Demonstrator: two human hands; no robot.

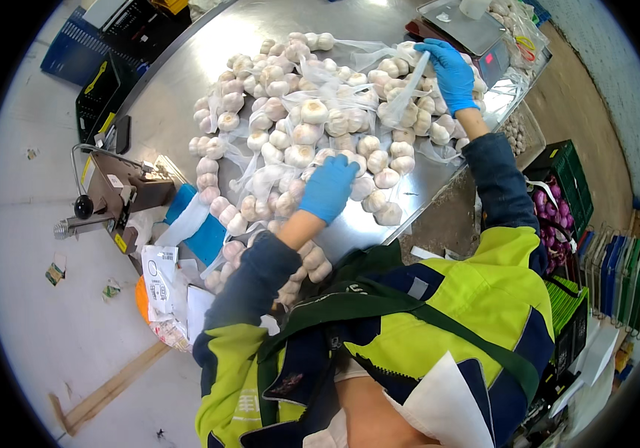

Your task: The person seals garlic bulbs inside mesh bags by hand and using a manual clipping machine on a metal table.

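Note:
Many garlic bulbs in white net sleeves (313,112) lie heaped in strings over a metal table (168,84). Both hands wear blue gloves. My left hand (330,189) rests on bulbs at the near edge of the heap, its fingertips among them; whether it grips one is hidden. My right hand (449,73) is at the heap's far right, with its fingers at the upper end of a loose white net tail (408,92) and beside a bulb.
A metal device with a black-knobbed lever (129,190) stands at the left. At the upper right are a scale with a metal tray (462,25) and a bag of bulbs (513,33). A green crate (571,185) of purple-skinned bulbs (549,215) is beyond the table's right edge.

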